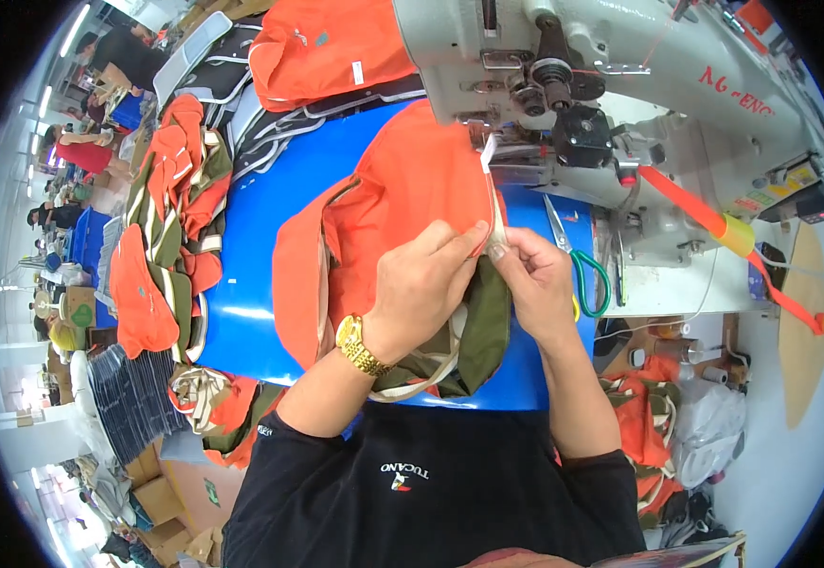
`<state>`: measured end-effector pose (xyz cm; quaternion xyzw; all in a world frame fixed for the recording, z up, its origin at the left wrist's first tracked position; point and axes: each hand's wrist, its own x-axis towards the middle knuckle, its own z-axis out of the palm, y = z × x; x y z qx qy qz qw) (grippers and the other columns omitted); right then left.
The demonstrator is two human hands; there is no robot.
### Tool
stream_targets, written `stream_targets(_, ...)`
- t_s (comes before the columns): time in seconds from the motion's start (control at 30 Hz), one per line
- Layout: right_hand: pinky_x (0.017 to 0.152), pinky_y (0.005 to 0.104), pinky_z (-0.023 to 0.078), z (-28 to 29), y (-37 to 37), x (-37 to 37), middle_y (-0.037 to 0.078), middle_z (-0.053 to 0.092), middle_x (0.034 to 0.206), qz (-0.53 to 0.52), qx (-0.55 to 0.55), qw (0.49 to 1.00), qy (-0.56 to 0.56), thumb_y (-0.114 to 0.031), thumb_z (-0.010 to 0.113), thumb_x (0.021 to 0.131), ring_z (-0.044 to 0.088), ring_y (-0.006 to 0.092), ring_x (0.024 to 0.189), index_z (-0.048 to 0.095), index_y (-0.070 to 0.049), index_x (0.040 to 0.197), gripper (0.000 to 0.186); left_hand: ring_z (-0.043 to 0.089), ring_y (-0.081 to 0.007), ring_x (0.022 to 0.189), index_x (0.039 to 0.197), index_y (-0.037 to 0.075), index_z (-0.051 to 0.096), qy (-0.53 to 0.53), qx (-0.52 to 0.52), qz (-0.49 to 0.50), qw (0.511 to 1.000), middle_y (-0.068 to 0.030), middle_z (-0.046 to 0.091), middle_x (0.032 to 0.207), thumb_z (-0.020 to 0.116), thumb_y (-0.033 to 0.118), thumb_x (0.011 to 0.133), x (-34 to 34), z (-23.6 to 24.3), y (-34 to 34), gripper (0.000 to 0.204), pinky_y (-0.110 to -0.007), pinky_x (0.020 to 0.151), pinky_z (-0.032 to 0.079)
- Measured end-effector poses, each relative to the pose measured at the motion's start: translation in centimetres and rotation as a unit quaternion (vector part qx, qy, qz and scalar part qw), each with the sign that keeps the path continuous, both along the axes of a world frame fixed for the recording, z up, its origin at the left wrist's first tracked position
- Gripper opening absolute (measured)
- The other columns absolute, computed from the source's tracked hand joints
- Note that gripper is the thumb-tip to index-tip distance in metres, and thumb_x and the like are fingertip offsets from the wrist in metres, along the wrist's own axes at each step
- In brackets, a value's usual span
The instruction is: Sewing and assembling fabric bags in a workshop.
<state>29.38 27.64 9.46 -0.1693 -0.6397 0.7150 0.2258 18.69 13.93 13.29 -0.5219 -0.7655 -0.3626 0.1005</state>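
Nearest the camera: the person's black shirt and two bare forearms, a gold wristwatch (359, 345) on the left wrist.

Left hand (421, 284): fingers closed, pinching the edge of an orange fabric piece (403, 199) with thumb and forefingers. Right hand (537, 279): fingers also closed, pinching the same edge just beside the left; the two sets of fingertips nearly touch. Between them runs a narrow cream strap (496, 220), held against the orange edge and leading up toward the needle area.

The orange piece lies on the blue counter (241, 312), roughly mid-counter, its far edge under the head of the sewing machine (620, 85). An olive-green panel (488, 327) with cream webbing hangs from it over the near edge of the counter, below the hands.

Judged step: aligning strap to fabric edge ahead of stitching. The next move seems to call for a firm two-handed pinch so the layers do not slip, with the edge fed straight under the presser foot and fingertips kept clear of the needle.

Green-handled scissors (582, 270) rest at the right edge of the counter, beside the machine base. A stack of orange-and-olive pieces (170, 218) lies beyond the left edge. Far left: other workers, too small to describe.
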Motion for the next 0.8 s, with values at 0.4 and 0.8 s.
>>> stream_targets(0.4,0.06,0.019,0.039,-0.3,-0.1,0.0,-0.007,0.063,0.081,0.011,-0.02,0.999,0.024,-0.006,0.061,0.103,0.05,-0.0018,0.069,0.069,0.002,0.116,0.017,0.063,-0.0306,0.053,0.153,0.001,0.046,-0.003,-0.114,0.029,0.993,-0.0128,0.06,0.061,0.074,0.039,0.094,-1.5,1.8,2.1,0.076,-0.041,0.051,0.049)
stream_targets(0.8,0.065,0.0189,0.043,-0.3,0.6,-1.5,-0.005,0.066,0.086,0.02,-0.036,0.998,0.044,-0.007,0.06,0.104,0.055,-0.0003,0.075,0.07,0.002,0.112,0.015,0.066,-0.0375,0.056,0.148,-0.005,0.048,-0.048,-0.151,0.06,0.985,-0.0189,0.062,0.062,0.067,0.042,0.098,-1.6,2.1,3.1,0.071,-0.047,0.053,0.05)
